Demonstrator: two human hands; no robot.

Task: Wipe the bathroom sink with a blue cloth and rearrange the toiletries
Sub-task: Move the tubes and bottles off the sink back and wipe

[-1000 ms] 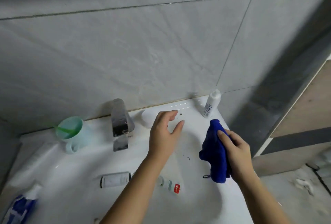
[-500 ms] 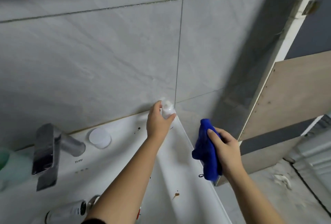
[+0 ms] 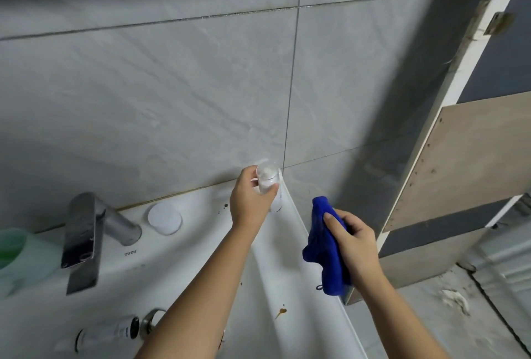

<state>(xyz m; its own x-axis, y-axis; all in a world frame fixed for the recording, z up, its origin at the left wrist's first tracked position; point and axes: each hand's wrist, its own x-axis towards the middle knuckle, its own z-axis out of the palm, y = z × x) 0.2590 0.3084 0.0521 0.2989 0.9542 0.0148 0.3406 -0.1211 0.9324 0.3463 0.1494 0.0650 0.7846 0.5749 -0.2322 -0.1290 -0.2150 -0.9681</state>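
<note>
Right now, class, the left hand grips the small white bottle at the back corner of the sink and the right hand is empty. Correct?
No. The left hand does grip the small white bottle at the back corner of the sink, but the right hand is not empty: it holds a blue cloth, as the head view shows.

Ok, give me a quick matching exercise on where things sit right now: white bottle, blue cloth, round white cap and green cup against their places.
Things:
1. white bottle
2. blue cloth
3. round white cap
4. green cup

Places:
A. at the far left edge of view, left of the faucet
B. gripped by the left hand at the back right corner of the sink
C. on the sink ledge just right of the faucet
D. bunched in the right hand

Pairs: 1-B, 2-D, 3-C, 4-A.
</note>
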